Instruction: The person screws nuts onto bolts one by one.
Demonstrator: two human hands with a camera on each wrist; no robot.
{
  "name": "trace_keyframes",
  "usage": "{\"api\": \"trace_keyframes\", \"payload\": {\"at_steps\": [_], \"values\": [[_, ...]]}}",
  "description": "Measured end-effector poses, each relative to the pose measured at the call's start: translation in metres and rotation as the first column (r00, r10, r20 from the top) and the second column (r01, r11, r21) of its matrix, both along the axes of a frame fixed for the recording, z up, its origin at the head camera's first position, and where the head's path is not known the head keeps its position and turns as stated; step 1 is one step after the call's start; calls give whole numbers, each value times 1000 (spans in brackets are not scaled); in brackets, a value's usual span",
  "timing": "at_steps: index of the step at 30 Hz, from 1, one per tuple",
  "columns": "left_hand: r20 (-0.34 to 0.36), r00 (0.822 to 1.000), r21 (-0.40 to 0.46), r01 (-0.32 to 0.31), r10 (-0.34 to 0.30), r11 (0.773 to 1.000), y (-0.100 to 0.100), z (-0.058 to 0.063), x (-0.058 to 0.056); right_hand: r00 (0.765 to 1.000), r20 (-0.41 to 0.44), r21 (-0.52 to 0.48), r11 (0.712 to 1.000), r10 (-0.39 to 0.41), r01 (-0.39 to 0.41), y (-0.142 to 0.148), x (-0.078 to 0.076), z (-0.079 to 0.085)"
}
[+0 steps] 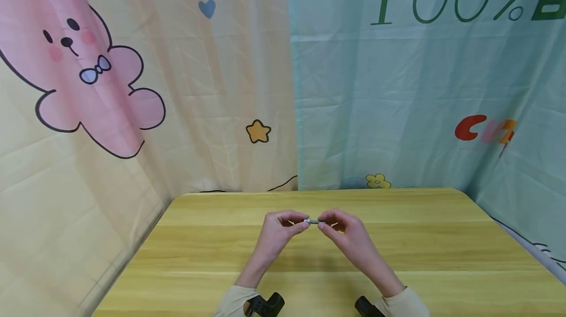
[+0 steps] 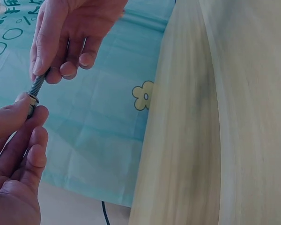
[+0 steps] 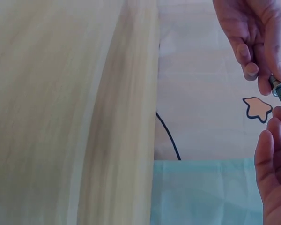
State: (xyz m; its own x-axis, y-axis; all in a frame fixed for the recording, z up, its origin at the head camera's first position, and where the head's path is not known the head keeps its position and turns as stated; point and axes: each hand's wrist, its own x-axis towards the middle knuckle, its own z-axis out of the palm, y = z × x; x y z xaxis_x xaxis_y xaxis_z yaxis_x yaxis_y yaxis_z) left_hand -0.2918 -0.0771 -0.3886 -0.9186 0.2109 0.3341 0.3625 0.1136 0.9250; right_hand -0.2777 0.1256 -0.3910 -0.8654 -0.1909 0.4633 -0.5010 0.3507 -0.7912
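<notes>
A small metal bolt [image 1: 314, 221] with a threaded shank is held level between both hands over the table. My left hand [image 1: 277, 228] pinches its thicker end between thumb and fingertips. In the right wrist view a flat metal ring [image 3: 280, 89], like a washer, sits round the shank beside the left fingertips. From the other side, the thumb and index finger of my right hand [image 1: 348, 231] grip the far end of the threads. The bare thread [image 2: 37, 86] shows between the two hands in the left wrist view. The fingertips hide both ends.
Under the hands is a wooden table [image 1: 212, 243] with light planks. A cream curtain [image 1: 212, 86] and a teal curtain [image 1: 376, 86], both printed, hang behind its far edge and round its sides. Dark wrist cameras [image 1: 270, 304] are strapped near both sleeves.
</notes>
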Motion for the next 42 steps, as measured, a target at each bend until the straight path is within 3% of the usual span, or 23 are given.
{"api": "trace_keyframes", "payload": {"at_steps": [5,11,18,25,29,34,38,42], "values": [[25,1000,-69,-1,3,998,-2,-9,-12,1000,20,98,995,7,-9,3,-11,-5],[43,999,-189,4,4,982,-7,-16,-34,994,91,199,977,52,-69,5,-37,-11],[29,1000,-329,0,10,944,-15,-19,-59,978,149,346,919,144,-188,-1,-74,-9],[37,999,-390,52,-41,919,-11,-33,-73,964,218,431,871,154,-237,-1,-90,-17],[25,998,-447,67,-63,892,-6,-40,-83,966,207,481,843,158,-241,2,-98,-22],[-19,996,-560,65,-91,826,-2,-41,-93,965,201,545,799,169,-254,3,-109,-24],[-7,996,-630,62,-86,774,-1,-42,-93,960,205,569,774,192,-276,3,-113,-30],[28,994,-638,97,-104,764,-1,-45,-91,960,205,574,771,190,-276,5,-112,-38]]}}
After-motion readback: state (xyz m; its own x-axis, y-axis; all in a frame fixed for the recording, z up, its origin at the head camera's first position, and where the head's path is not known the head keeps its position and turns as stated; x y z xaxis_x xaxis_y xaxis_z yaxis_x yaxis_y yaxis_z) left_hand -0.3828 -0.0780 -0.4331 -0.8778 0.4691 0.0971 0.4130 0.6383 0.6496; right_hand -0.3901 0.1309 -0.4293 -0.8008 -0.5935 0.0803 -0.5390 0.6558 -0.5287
